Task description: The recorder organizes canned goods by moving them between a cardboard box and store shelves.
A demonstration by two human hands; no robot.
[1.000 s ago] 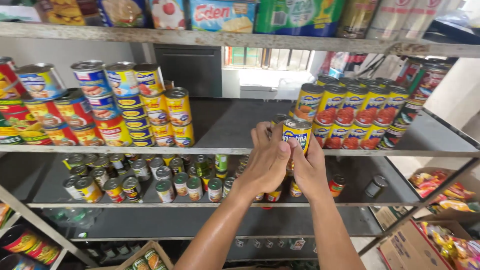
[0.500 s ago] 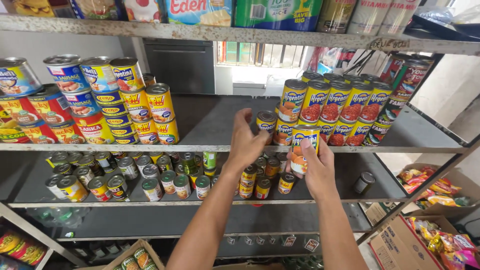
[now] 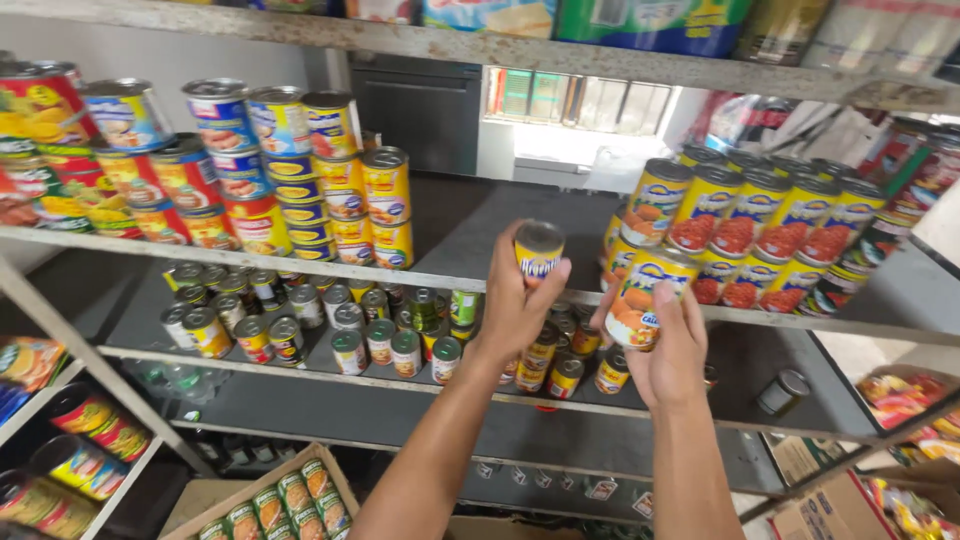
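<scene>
My left hand point(image 3: 512, 305) grips a small yellow can point(image 3: 539, 250) with a silver top, held upright in front of the middle shelf point(image 3: 470, 230). My right hand point(image 3: 672, 350) holds a larger yellow-labelled can point(image 3: 645, 300) with orange fruit pictured on it, just left of a stacked block of similar yellow and red cans point(image 3: 760, 230) on the same shelf. The two hands are a little apart, each with its own can.
Stacked blue, yellow and red cans point(image 3: 270, 170) fill the shelf's left side. Small tins point(image 3: 350, 320) crowd the lower shelf point(image 3: 300, 372). An open cardboard box of cans point(image 3: 280, 500) stands below. Packets fill the top shelf point(image 3: 560, 50); snack bags point(image 3: 900, 400) lie at right.
The hands were together on one can at the right-hand stack; they have parted and come down and towards me, each holding a can now.
</scene>
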